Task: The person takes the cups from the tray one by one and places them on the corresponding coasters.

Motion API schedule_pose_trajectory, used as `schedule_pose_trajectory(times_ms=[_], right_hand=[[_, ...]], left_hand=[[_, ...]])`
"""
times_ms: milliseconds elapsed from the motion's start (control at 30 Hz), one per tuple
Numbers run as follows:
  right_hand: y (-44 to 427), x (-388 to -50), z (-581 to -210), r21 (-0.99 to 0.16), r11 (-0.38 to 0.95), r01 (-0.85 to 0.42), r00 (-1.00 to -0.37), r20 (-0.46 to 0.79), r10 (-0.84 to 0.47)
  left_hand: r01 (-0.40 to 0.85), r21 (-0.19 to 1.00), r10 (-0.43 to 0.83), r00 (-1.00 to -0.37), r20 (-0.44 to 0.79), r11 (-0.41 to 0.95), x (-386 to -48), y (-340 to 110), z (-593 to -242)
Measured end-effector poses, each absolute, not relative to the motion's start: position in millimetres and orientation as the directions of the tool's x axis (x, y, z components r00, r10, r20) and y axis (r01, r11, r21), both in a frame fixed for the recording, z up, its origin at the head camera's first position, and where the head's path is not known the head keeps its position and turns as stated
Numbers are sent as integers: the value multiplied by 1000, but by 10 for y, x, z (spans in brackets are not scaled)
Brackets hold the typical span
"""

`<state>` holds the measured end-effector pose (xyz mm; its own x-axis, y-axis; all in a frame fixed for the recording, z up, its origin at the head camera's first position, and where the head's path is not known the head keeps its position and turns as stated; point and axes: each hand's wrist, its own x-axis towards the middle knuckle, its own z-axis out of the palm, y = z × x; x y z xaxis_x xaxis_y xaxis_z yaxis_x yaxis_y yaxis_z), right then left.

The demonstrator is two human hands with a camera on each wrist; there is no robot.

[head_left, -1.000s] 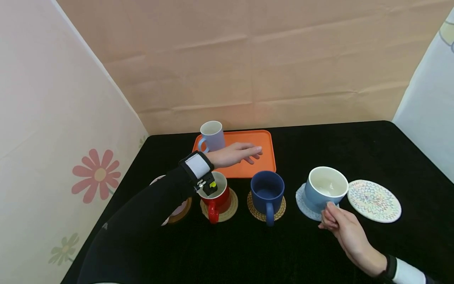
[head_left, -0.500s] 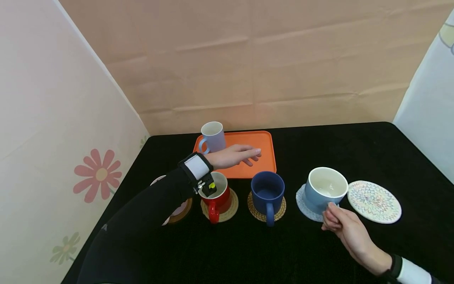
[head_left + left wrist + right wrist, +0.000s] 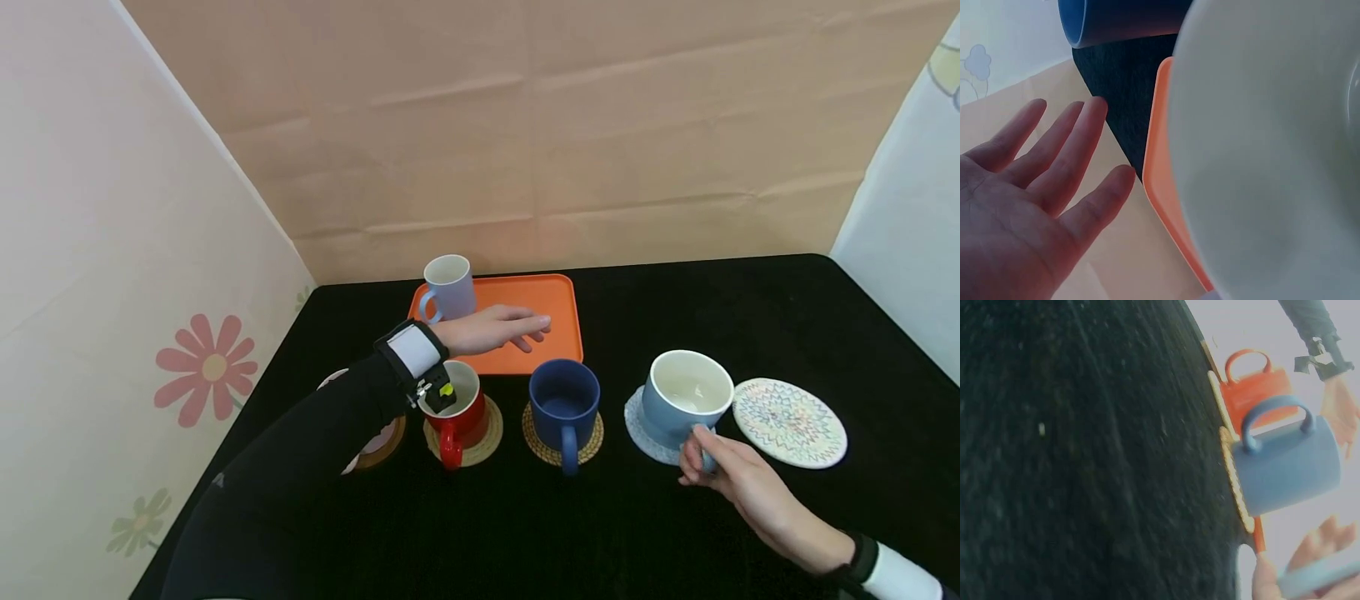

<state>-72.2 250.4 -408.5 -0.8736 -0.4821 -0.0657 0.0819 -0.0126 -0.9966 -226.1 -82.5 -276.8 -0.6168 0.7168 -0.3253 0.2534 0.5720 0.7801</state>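
A light blue cup [image 3: 667, 417] with a cream inside stands upright on a pale blue coaster [image 3: 637, 435]. My right hand [image 3: 757, 492] holds its handle, the thumb on top and the fingers curled through; the right wrist view catches that handle [image 3: 1313, 575] between thumb and fingers. My left hand [image 3: 491, 329] hovers over the orange tray [image 3: 551, 300] with loose, extended fingers, holding nothing. Its wrist lies above a red mug [image 3: 471, 423], whose pale inside [image 3: 1260, 150] fills much of the left wrist view. Beside that, a dark blue mug [image 3: 551, 429] stands on a woven coaster [image 3: 592, 448].
A lavender mug [image 3: 456, 298] stands on the tray's left end. A round patterned mat [image 3: 791, 422] lies right of the light blue cup. Under the red mug is a straw coaster [image 3: 491, 433]. My left sleeve [image 3: 315, 450] partly hides a pinkish item on a brown round base [image 3: 390, 446].
My right wrist has shifted slightly right and its fingers look a little looser, showing more of the handle. The cup and my left hand stay in place.
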Motion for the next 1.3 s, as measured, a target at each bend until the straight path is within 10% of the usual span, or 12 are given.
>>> schedule_pose_trajectory(times_ms=[567, 800, 1300], right_hand=[[3034, -912, -3622, -815, 565, -128, -991, 88, -97], [3010, -1410, -3214, -665, 696, -272, -961, 222, -163], [2758, -2487, -2804, -295, 879, -374, -927, 119, -355]], left_hand=[[147, 773, 586, -742, -326, 617, -2468, -1304, -2688], [157, 756, 526, -804, -276, 636, -2642, -1446, -2628], [162, 142, 183, -972, -150, 976, -3191, -1566, -2893]])
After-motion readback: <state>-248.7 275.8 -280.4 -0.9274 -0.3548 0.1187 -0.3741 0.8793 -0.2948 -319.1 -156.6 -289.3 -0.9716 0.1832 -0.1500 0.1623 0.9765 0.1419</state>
